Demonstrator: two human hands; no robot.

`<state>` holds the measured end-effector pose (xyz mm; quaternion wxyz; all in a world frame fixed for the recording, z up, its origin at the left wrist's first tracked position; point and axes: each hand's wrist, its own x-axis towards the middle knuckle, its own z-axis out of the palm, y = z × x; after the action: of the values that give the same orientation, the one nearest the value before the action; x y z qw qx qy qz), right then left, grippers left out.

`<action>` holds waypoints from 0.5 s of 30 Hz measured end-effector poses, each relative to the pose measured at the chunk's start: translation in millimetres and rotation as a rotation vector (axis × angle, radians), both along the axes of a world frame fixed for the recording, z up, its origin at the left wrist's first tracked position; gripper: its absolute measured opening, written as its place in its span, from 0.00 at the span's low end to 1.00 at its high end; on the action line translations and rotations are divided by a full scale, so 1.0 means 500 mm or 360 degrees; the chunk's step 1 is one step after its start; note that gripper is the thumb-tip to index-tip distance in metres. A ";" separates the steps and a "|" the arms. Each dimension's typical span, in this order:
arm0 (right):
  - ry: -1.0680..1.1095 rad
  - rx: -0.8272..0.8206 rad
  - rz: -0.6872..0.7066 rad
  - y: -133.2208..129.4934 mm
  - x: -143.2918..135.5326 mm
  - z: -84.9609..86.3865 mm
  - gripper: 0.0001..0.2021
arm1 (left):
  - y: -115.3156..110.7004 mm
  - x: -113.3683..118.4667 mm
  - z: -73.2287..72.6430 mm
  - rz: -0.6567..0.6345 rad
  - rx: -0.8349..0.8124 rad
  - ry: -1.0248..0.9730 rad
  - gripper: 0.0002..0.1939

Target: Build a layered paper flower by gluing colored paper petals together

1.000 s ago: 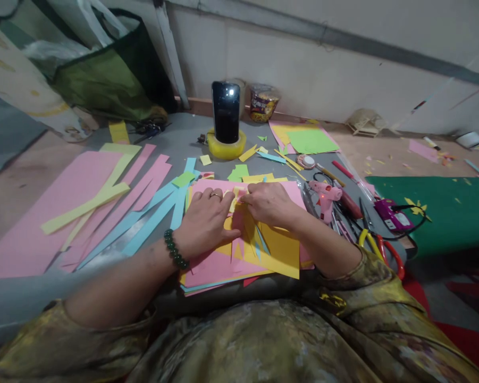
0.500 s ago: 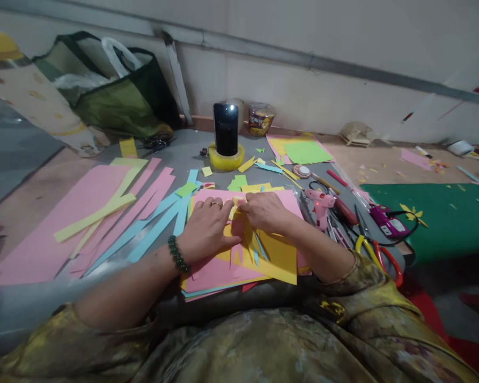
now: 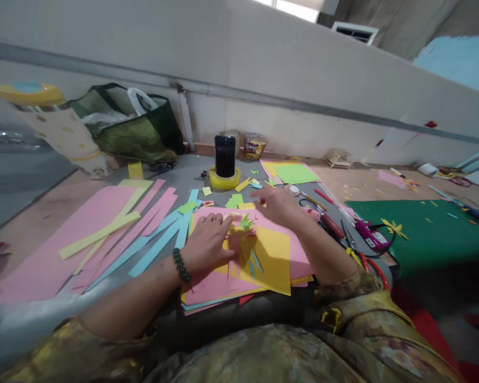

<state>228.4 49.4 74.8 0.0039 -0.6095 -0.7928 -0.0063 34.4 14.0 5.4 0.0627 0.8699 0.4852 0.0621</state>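
Observation:
My left hand [image 3: 210,236], with a ring and a green bead bracelet [image 3: 181,266], lies on a stack of coloured paper, its thumb spread apart. Its fingertips touch the left end of a small pink paper piece bearing a pointed green paper cutout [image 3: 246,223]. My right hand [image 3: 279,206] is raised just beyond the stack, fingers loosely bent, slightly blurred, with nothing visible in them. Below the cutout lies a yellow sheet [image 3: 273,260] with thin blue slivers [image 3: 256,260]. The pink glue gun [image 3: 311,214] is mostly hidden behind my right forearm.
Pink sheets [image 3: 75,234] and blue strips [image 3: 159,252] spread to the left. A phone [image 3: 225,156] stands in a yellow roll [image 3: 224,179] at the back. Scissors [image 3: 347,234], a purple device [image 3: 371,235] and a green mat [image 3: 430,223] are on the right.
My right hand has let go of the small paper piece and moved up and right, uncovering the green cutout. The left hand stays at the piece. The view has tilted upward.

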 end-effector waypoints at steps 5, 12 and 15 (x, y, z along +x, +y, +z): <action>-0.0298 -0.0014 -0.0619 0.115 0.054 0.058 0.16 | 0.026 -0.018 -0.001 -0.0035 0.0106 -0.0576 0.20; -0.0307 -0.0174 -0.0798 0.170 0.051 -0.053 0.18 | 0.044 -0.031 -0.006 0.0155 0.0359 -0.1079 0.12; -0.0300 -0.0220 -0.0830 0.166 0.057 -0.089 0.20 | 0.047 -0.032 -0.009 0.0190 0.0362 -0.1125 0.10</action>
<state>257.0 132.5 30.4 -0.1132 -0.7884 -0.6046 -0.0096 18.3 37.7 0.9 0.1256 0.7664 0.4735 0.4156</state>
